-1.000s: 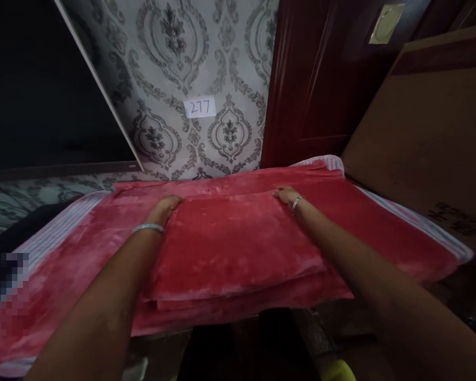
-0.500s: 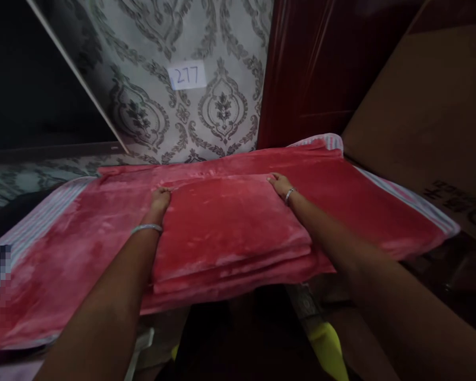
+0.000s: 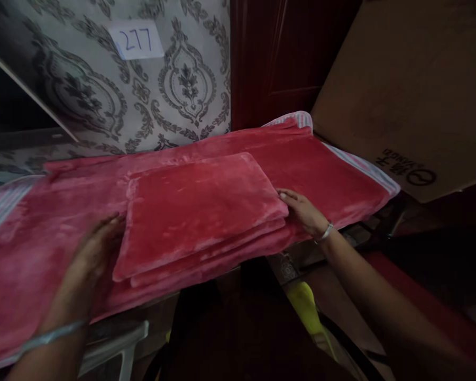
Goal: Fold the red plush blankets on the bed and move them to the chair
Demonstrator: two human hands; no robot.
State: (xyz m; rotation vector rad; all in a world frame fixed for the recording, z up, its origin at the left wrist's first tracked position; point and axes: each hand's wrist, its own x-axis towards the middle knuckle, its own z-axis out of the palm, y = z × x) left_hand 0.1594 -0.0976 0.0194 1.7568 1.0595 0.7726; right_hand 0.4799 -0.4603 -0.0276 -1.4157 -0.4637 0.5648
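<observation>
A folded plush red cloth (image 3: 198,206), stacked in several layers, lies on a larger spread red plush cloth (image 3: 63,211) with striped edging. My left hand (image 3: 95,246) is beside the folded cloth's left edge, fingers stretched out and slightly blurred; no cloth shows in it. At the right edge, near the front corner, my right hand (image 3: 299,209) has its fingertips against the folded layers, fingers extended rather than wrapped round them. Each wrist wears a bracelet.
Patterned wallpaper (image 3: 143,100) with a paper marked 277 (image 3: 137,39) stands behind. A dark red panel (image 3: 277,58) and a large cardboard box (image 3: 400,100) are at the right. Below the front edge are a yellow object (image 3: 305,307) and a whitish frame (image 3: 127,344).
Both hands have left the folded cloth's back corners and come forward along its sides. The left hand has let go and opened. The view has shifted to the right.
</observation>
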